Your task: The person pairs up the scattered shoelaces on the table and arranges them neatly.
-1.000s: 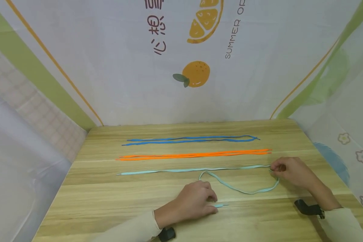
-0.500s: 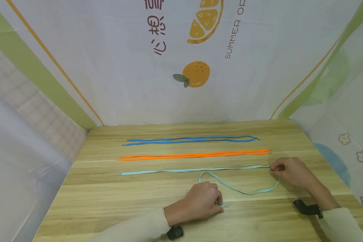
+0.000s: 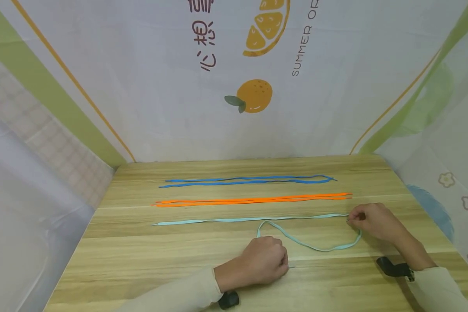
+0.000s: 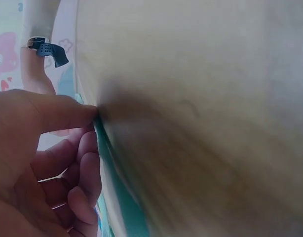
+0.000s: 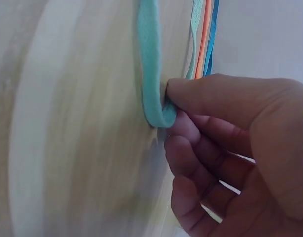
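Observation:
A mint-green shoelace (image 3: 234, 220) lies in a straight run across the table, then turns back near the right side in a loose curve. At that turn my right hand (image 3: 378, 222) pinches it between thumb and fingertips; the right wrist view shows the flat lace (image 5: 151, 64) bending into the grip. My left hand (image 3: 261, 262) pinches the same lace close to its free end, whose thin tip shows just past the fingers. In the left wrist view, the lace (image 4: 124, 202) runs down from beneath thumb and forefinger. Part of the lace is hidden behind the left hand.
Beyond the mint lace, an orange shoelace (image 3: 249, 200) lies doubled lengthwise. A blue shoelace (image 3: 238, 181), likewise doubled, is farther back on the wooden table (image 3: 140, 268). A printed white curtain (image 3: 171, 108) hangs behind the table's back edge, with more cloth at both sides.
The left hand has shifted slightly right and its fingers have closed on the mint lace near its end. The right hand has stayed at the turn.

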A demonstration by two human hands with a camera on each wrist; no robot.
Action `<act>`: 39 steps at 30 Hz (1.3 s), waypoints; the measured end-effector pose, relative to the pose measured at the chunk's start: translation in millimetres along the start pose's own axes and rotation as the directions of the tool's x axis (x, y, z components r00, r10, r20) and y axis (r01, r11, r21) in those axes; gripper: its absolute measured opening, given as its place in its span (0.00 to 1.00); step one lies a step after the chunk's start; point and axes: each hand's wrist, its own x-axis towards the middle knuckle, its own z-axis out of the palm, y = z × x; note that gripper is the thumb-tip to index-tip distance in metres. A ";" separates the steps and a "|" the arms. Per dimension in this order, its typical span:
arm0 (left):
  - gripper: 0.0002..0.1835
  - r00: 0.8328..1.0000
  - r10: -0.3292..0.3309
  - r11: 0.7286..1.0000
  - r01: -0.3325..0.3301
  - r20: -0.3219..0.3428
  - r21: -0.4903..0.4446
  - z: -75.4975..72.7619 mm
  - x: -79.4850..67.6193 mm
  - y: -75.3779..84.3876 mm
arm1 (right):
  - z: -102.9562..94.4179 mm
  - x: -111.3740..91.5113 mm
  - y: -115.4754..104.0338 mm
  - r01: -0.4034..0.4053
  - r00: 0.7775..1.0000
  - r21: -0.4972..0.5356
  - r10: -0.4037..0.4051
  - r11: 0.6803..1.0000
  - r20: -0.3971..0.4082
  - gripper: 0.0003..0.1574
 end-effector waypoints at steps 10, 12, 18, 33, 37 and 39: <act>0.16 0.997 0.053 0.996 -0.049 -0.053 0.077 -2.6 -4.2 1.8 | 2.2 2.1 0.2 0.058 0.998 -0.008 -0.058 0.998 -0.018 0.10; 0.13 0.996 0.037 0.999 -0.035 -0.081 0.028 -5.2 -6.4 0.8 | 1.3 1.2 0.4 0.057 0.998 0.013 -0.056 0.998 -0.034 0.10; 0.06 0.986 -0.044 0.968 0.002 -0.162 -0.251 -18.3 -18.7 -6.4 | -6.8 -4.4 -0.6 0.043 0.996 0.138 -0.031 0.990 -0.088 0.07; 0.08 0.839 -0.313 0.849 0.037 -0.446 -0.527 -60.3 -79.2 -48.2 | -27.9 -14.6 -13.6 0.004 0.915 0.203 0.078 0.979 -0.397 0.07; 0.11 0.797 -0.397 0.822 0.088 -0.455 -0.563 -69.9 -99.8 -65.6 | -33.7 -19.0 -12.1 -0.033 0.916 0.233 0.123 0.972 -0.381 0.03; 0.16 0.773 -0.447 0.806 0.130 -0.449 -0.578 -75.3 -111.4 -73.6 | -37.1 -22.0 -11.0 -0.056 0.924 0.248 0.144 0.967 -0.355 0.01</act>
